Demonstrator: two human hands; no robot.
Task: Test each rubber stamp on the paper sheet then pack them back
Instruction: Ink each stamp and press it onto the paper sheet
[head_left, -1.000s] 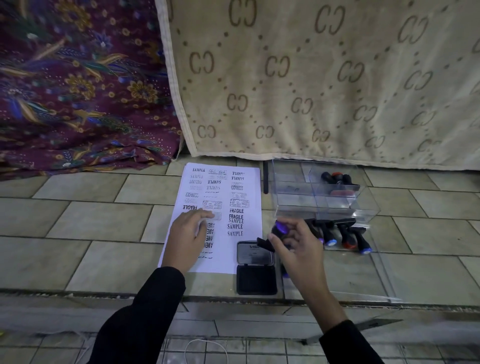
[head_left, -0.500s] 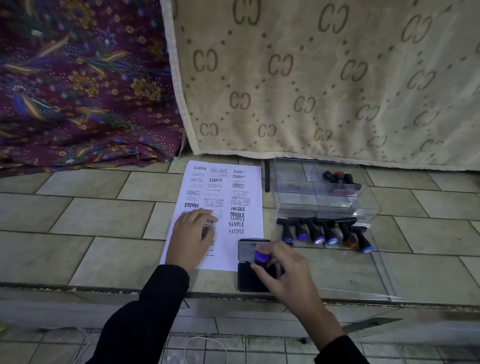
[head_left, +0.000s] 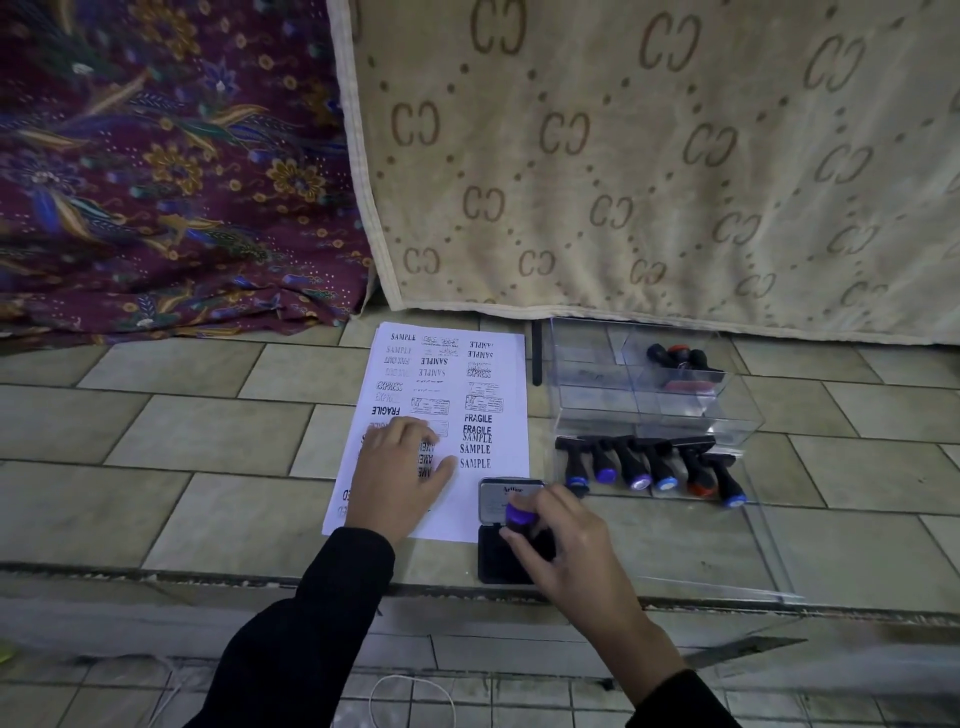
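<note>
A white paper sheet (head_left: 498, 395) covered in stamp prints lies on the tiled floor. My left hand (head_left: 397, 478) rests flat on its lower part, fingers spread. To the sheet's right, an open black ink pad (head_left: 496, 558) sits with its lid up. My right hand (head_left: 563, 551) grips a purple-topped rubber stamp (head_left: 518, 517) and holds it down on the pad. Several more stamps (head_left: 649, 465) lie in a row on the floor to the right. Behind them stands a clear plastic box (head_left: 597, 395) holding a few other stamps (head_left: 678, 361).
A beige patterned blanket (head_left: 623, 156) hangs behind the box and paper. Purple floral cloth (head_left: 156, 182) lies at the back left. A clear lid (head_left: 727, 545) lies flat right of the ink pad. A step edge (head_left: 208, 582) runs across in front.
My right hand carried the purple-topped stamp from near the row of stamps leftward and down onto the ink pad. The left hand stayed on the paper.
</note>
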